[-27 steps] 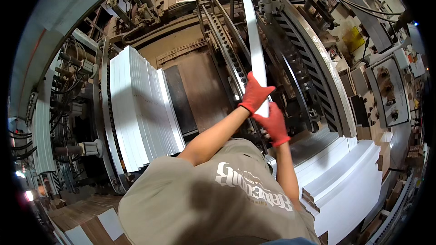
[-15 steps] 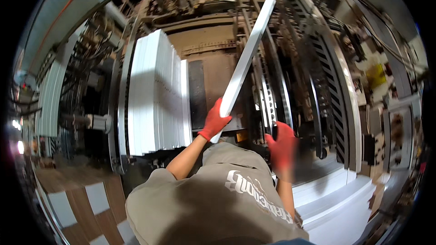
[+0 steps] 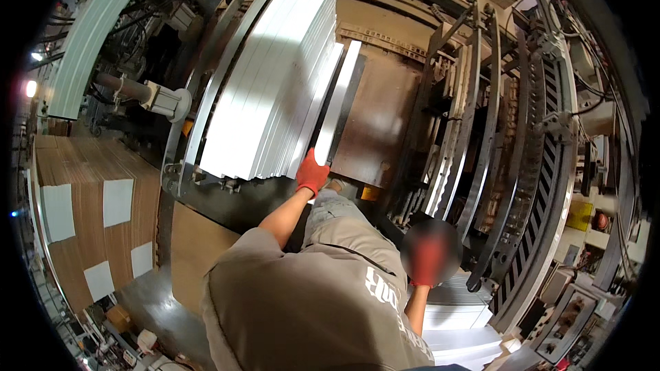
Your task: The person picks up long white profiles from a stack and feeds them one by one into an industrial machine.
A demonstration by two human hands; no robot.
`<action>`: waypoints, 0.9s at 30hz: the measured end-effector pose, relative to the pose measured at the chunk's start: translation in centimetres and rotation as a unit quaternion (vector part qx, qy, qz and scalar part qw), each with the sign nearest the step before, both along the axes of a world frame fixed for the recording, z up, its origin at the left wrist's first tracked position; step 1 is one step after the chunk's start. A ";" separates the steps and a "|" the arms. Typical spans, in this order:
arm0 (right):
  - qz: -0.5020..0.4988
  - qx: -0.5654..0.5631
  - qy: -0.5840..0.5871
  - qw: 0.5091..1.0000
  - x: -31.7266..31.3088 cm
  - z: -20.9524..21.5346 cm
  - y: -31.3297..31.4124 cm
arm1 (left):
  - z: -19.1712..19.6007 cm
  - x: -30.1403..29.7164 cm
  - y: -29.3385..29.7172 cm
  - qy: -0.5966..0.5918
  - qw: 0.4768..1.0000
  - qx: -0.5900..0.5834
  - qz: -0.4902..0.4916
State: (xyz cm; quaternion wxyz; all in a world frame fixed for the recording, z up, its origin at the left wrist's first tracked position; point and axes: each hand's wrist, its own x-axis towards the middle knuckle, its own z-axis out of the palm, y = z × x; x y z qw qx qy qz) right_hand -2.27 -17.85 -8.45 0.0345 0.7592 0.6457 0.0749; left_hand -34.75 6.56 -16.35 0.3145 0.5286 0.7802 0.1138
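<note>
My left hand (image 3: 313,173), in a red glove, grips the near end of a long narrow white strip (image 3: 339,103). The strip points away from me, just right of a tall stack of white strips (image 3: 271,82), with a narrow dark gap between them. Off to the right, my right hand (image 3: 429,255), also in a red glove, is blurred, so its fingers cannot be made out. Nearest to it are the machine's metal rails and a pile of white boards (image 3: 457,316) below.
Metal rails (image 3: 459,130) of a machine run along the right. A brown panel (image 3: 375,120) lies right of the strip. At left are a cylinder with a round plate (image 3: 180,105), a stack of brown boards with white patches (image 3: 89,192) and a brown sheet (image 3: 199,247).
The strip in my left hand has swung left and down, from over the rails to beside the white stack. My right hand has moved lower. The whole view has turned.
</note>
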 end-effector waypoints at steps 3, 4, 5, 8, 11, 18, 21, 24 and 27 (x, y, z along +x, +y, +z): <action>-0.067 -0.124 0.056 0.989 0.3 -0.5 -1.0 | -1.4 -2.3 0.7 -0.017 1.000 -0.022 -0.002; -0.094 -0.109 0.110 0.983 0.3 -0.8 -1.5 | -1.5 -3.5 0.6 -0.016 0.999 -0.048 -0.005; -0.105 -0.093 0.121 0.983 0.7 -1.2 -1.8 | -1.5 -4.2 0.2 -0.023 0.998 -0.061 0.000; -0.120 -0.060 0.139 0.981 1.6 -2.7 -3.0 | -1.0 -7.0 -2.7 -0.021 0.994 -0.105 -0.017; -0.135 -0.028 0.159 0.978 1.8 -3.6 -3.7 | -0.5 -9.9 -7.6 -0.018 0.991 -0.130 -0.025; -0.098 -0.059 0.113 0.987 -0.5 0.3 -1.3 | -1.5 -17.1 -17.7 -0.008 0.990 -0.138 -0.017; -0.083 -0.255 -0.010 0.963 -1.0 2.4 1.7 | -2.1 -17.3 -18.7 0.029 0.984 -0.174 -0.030; 0.024 -0.115 -0.086 0.989 -1.6 3.5 2.9 | -2.4 -16.4 -17.1 0.049 0.990 -0.124 -0.035; -0.063 -0.242 0.013 0.968 -0.9 2.5 1.4 | -2.3 -15.5 -13.3 0.011 0.994 -0.100 -0.039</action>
